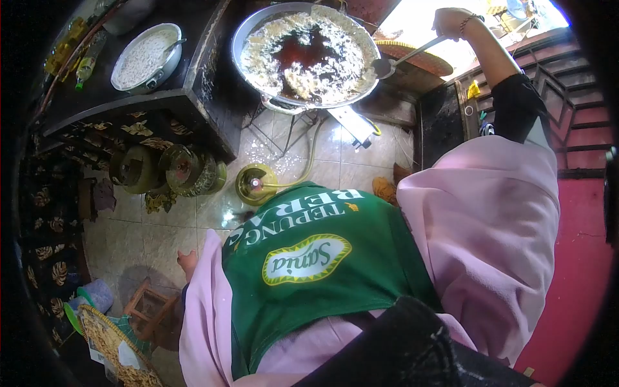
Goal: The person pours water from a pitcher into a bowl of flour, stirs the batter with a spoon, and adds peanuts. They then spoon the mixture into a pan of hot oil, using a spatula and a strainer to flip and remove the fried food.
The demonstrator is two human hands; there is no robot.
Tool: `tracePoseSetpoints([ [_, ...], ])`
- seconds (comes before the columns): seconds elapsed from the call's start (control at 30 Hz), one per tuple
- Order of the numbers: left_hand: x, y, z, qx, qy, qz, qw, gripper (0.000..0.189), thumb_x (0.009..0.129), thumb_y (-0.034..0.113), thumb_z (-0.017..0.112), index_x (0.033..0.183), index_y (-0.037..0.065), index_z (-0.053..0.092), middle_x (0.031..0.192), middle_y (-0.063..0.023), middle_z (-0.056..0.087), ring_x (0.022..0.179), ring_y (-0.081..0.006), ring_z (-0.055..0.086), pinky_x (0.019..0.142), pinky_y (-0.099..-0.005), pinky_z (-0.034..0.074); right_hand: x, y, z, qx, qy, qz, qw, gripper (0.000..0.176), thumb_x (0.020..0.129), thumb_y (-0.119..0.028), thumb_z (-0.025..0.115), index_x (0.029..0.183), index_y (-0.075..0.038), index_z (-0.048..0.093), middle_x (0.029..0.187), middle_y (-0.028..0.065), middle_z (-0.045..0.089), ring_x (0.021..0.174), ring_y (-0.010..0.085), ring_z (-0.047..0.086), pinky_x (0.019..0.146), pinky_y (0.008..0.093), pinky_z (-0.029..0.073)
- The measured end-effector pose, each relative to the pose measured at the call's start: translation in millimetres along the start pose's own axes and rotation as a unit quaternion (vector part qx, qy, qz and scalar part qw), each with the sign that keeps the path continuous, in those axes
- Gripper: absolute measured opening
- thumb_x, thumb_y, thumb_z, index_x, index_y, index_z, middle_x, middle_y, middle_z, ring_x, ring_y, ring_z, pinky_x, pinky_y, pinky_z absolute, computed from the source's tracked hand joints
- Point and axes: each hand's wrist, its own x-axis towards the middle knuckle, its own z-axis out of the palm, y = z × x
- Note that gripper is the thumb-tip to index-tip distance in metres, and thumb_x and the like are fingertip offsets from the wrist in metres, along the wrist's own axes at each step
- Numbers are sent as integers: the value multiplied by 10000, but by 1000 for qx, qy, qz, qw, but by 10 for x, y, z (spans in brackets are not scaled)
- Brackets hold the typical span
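Observation:
My right hand (454, 24) is raised at the upper right, its fingers closed around the handle end of a long-handled spatula (419, 50). The spatula's dark, rounded head touches or overlaps the right rim of a wide metal frying pan (242, 71). Pale, foamy batter pieces (322, 84) float around a patch of dark reddish oil (300, 55) in the pan. Low at the left, beside my pink garment, hangs my left hand (187, 261), small in view and partly covered by the sleeve. Its fingers look apart, and nothing shows in them.
A bowl of white batter (145, 58) with a spoon stands on the black counter (77, 106). Green gas cylinders (187, 169) sit below; another (255, 184) has a hose towards the stove (351, 126). A wooden stool (149, 309) and a basket of fried food (119, 348) are lower left.

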Motion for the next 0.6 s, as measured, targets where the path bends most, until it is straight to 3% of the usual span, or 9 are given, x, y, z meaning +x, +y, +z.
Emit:
tracePoseSetpoints([
  [0.07,18,-19,-40,0,-9,-9,1000,794,700,242,646,1339,-28,258,1314,-327,284,1229,-416,303,1019,-399,301,4,119,236,-43,66,-95,992,212,752,3,513,904,-2,661,584,85,608,447,141,559,373,294,434],
  [0.1,55,-59,-38,15,-5,-3,1000,794,700,244,646,1338,-27,260,1315,-327,283,1231,-415,301,1019,-399,301,174,78,190,-21,-11,-3,1000,226,745,15,514,915,-5,661,585,88,607,441,145,556,364,296,429],
  [0.17,130,-142,-24,47,3,10,999,792,698,247,644,1337,-26,263,1315,-327,283,1236,-412,296,1018,-401,302,196,113,185,1,-44,19,999,256,725,43,519,933,-6,660,593,96,608,430,152,549,351,295,422],
  [0.3,213,-212,8,46,7,0,999,791,702,251,644,1338,-22,260,1323,-326,272,1248,-411,280,1019,-409,300,-177,-31,127,4,68,-124,990,330,681,95,535,970,-12,654,615,106,619,414,157,544,344,288,421],
  [0.4,160,-115,-48,34,5,-4,999,793,707,250,651,1340,-17,255,1326,-323,267,1252,-411,277,1018,-409,302,273,-266,40,30,-125,137,982,364,675,106,537,992,-31,653,628,106,627,416,156,549,345,282,425],
  [0.47,140,-64,-84,22,-3,1,1000,793,712,250,655,1342,-12,252,1330,-321,258,1253,-410,277,1017,-406,303,248,-320,9,31,-157,144,977,360,687,96,535,996,-43,655,634,107,631,421,154,555,345,277,428],
  [0.5,149,-49,-85,21,-2,4,1000,790,716,248,656,1343,-11,251,1332,-321,255,1251,-410,279,1016,-405,305,-34,-274,36,21,-87,19,996,349,697,85,533,995,-48,657,636,107,633,425,152,559,344,273,430],
  [0.57,183,-29,-91,18,-1,13,1000,785,723,244,657,1344,-10,250,1334,-320,248,1248,-412,283,1013,-401,309,-165,-392,-109,49,-98,7,994,330,713,63,528,993,-54,658,639,108,636,429,148,566,341,267,434],
  [0.6,197,-6,-97,21,1,12,1000,782,726,245,656,1344,-9,249,1335,-319,245,1246,-413,284,1012,-401,310,-45,-678,-314,87,-179,119,973,322,719,51,524,992,-54,659,640,108,637,430,146,568,339,265,435],
])
